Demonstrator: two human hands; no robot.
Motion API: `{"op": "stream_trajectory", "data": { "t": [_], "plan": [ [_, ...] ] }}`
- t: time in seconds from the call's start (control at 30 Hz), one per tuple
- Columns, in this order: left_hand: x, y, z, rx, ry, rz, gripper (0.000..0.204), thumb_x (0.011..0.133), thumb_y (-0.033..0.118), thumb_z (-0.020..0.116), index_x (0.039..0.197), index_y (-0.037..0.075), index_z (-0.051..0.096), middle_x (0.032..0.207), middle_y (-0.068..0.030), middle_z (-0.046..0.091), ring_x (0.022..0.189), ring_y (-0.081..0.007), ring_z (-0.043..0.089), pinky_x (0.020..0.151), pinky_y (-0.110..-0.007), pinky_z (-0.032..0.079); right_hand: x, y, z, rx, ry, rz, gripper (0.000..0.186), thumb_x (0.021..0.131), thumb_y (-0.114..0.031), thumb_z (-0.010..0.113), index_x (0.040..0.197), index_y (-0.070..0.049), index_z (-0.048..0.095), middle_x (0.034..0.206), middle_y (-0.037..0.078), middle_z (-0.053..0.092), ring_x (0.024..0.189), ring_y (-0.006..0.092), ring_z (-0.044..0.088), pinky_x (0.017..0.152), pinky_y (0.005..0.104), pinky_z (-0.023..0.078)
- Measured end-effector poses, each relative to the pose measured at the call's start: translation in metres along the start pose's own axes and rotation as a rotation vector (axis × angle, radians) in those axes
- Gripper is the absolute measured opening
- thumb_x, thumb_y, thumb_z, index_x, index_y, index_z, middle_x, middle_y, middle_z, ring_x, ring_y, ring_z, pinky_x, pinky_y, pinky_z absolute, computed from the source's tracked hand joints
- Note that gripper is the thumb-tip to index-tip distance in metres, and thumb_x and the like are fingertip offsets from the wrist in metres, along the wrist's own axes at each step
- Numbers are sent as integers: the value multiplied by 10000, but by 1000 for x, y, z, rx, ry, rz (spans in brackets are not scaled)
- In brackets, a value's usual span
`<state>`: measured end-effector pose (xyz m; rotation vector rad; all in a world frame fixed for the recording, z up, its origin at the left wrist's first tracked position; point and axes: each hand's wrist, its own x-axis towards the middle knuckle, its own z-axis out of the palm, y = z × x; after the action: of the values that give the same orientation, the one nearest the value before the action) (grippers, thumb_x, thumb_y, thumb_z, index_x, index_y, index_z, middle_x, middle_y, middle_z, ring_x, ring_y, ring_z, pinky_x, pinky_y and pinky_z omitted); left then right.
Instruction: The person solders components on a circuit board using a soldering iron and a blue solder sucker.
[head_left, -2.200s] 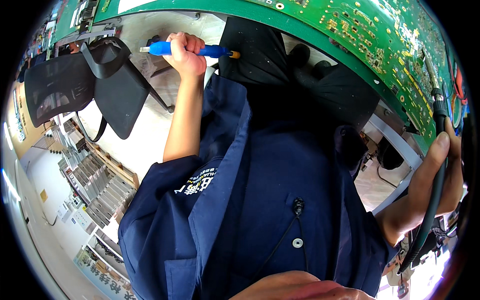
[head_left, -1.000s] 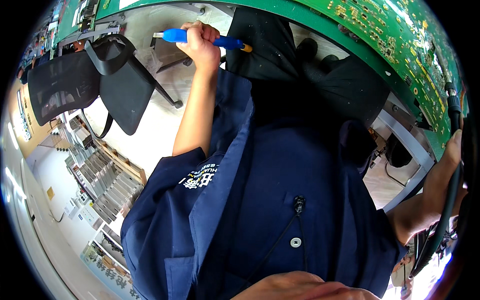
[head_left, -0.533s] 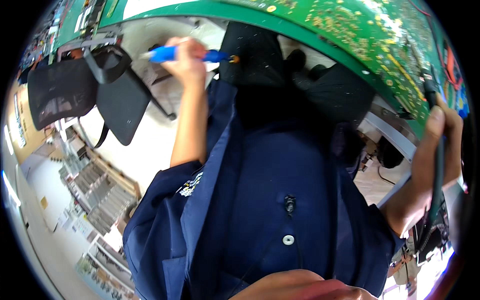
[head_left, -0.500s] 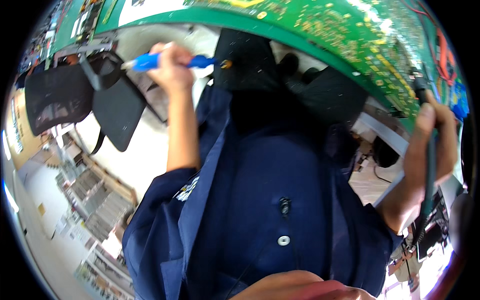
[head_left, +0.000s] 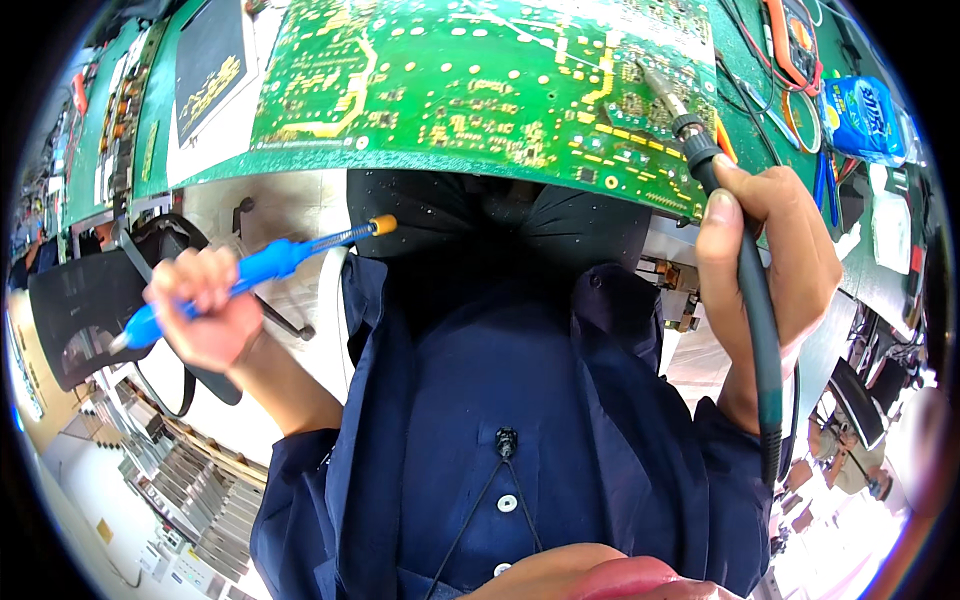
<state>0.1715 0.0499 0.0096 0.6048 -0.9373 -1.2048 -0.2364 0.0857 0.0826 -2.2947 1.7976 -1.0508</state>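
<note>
My left hand (head_left: 205, 305) is closed round a blue solder sucker (head_left: 268, 264), held in the air left of my lap, below the bench edge; its pale nozzle points left, its orange-tipped plunger right. My right hand (head_left: 770, 245) grips a soldering iron (head_left: 698, 140) with a dark cord running down along my wrist. The iron's metal tip is over the right part of a large green circuit board (head_left: 470, 90); whether it touches is unclear. The board lies along the bench's near edge, above my legs.
Right of the board are an orange meter (head_left: 788, 35), a blue packet (head_left: 862, 118), cables and tools. A dark folder (head_left: 210, 70) on white sheets lies at left. A black chair (head_left: 75, 320) stands left of me, and people (head_left: 850, 460) show at far right.
The view has swung, bringing the board to the centre. In the picture, my left hand with the sucker is lower and further left; my right hand and iron have shifted left.
</note>
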Motion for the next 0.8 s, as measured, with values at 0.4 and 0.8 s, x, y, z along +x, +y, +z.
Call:
{"op": "stream_trajectory", "data": {
  "t": [0.4,0.8],
  "plan": [
    [81,10,54,-566,-61,-314,319,909,215,719,725,124,475,584,19,508,504,-72,535,543,-229,471,9,26,-6,24,-142,-257,155,793,54,609,939,105,610,643,121,514,505,223,469,453,338,369],
    [105,-28,77,-616,-3,-398,309,889,140,719,711,112,469,555,12,517,492,-84,543,553,-235,505,10,24,-9,-1,-152,-187,207,827,-43,609,963,113,619,638,120,524,492,238,517,427,327,432]
  ]
}}
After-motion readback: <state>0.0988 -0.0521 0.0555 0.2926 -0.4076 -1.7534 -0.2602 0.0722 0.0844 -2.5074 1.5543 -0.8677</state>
